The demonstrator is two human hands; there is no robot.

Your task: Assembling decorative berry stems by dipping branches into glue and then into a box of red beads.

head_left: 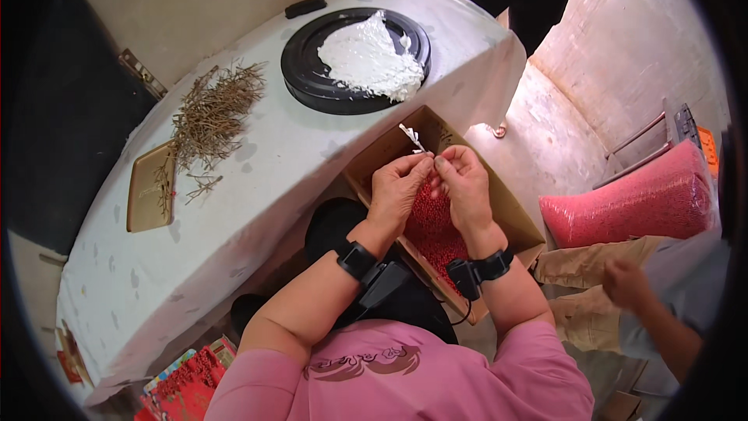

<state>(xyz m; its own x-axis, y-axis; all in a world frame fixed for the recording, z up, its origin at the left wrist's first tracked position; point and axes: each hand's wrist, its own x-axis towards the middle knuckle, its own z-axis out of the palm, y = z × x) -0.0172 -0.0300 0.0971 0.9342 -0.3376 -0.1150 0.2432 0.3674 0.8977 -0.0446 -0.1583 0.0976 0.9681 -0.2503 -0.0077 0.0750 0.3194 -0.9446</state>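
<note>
Over a cardboard box [510,214] of small red pieces [432,226] held at the lap beside a white-covered table [257,179], a thin white strip [411,138] is pinched between left hand [399,187] and right hand [465,181], and could be dropped among the pieces if the fingertip grip slackens.

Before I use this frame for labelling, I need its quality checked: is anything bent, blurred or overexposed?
Head view: fisheye bends the table edge and leaves black corners; daylight floods the concrete floor at upper right, nearly washing it out; the white heap on the black round tray is bright, with little detail; left hand and right hand are sharp, but the small white piece they pinch is slightly soft.
</note>
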